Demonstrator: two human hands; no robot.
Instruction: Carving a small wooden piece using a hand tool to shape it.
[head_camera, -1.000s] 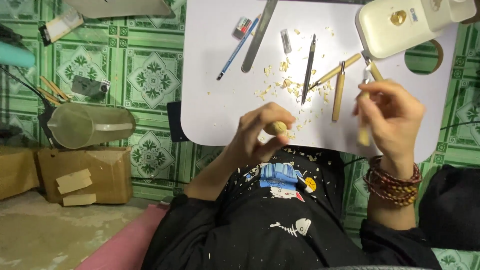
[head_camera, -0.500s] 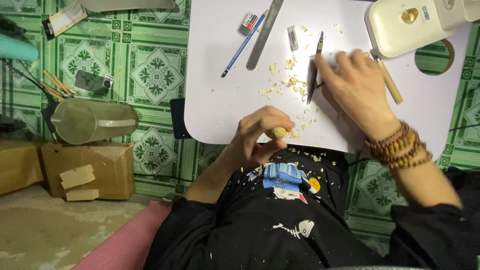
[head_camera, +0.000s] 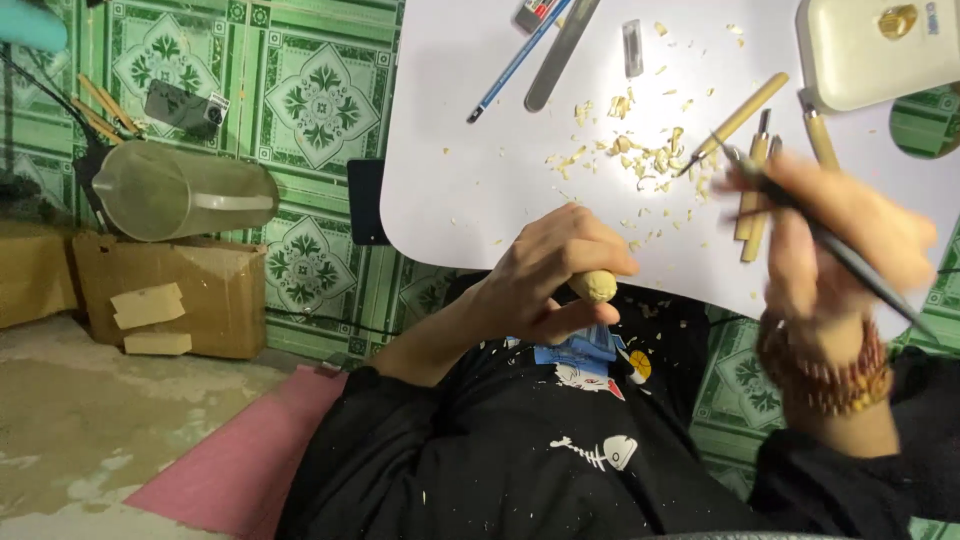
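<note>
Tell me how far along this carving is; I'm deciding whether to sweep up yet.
Some cutting looks done: wood shavings are scattered over the white table. In hand, the left hand grips a small wooden piece, and the right hand holds a thin dark tool, blurred. The piece is mostly hidden, so what carving is left cannot be judged. Wooden-handled chisels lie ready.
</note>
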